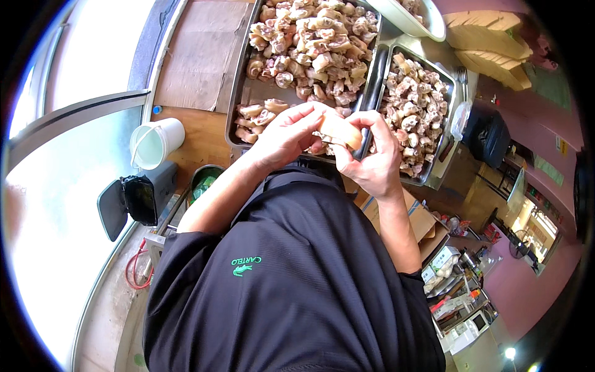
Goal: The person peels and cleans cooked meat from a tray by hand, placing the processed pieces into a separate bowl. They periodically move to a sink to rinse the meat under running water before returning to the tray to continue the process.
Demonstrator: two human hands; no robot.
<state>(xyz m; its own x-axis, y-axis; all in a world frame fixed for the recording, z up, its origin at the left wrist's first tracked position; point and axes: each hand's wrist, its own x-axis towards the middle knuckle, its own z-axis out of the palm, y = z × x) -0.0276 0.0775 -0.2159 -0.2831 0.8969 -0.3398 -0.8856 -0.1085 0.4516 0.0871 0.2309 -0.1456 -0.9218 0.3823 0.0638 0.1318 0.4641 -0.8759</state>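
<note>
My left hand and my right hand meet in front of my chest, pinching a pale, skin-covered piece of meat, which looks like a cut trotter piece. The left fingers grip its left end; the right thumb and fingers close on its right end. Beneath them lies the near edge of a large metal tray, heaped with similar meat chunks. A smaller group of chunks sits in its near left corner. Right of it, a narrower metal tray holds smaller chunks.
A white basin stands beyond the narrower tray. Brown cardboard covers the table's left part. At left are a white bucket and a grey bin with a black liner. Cardboard boxes are by my right forearm.
</note>
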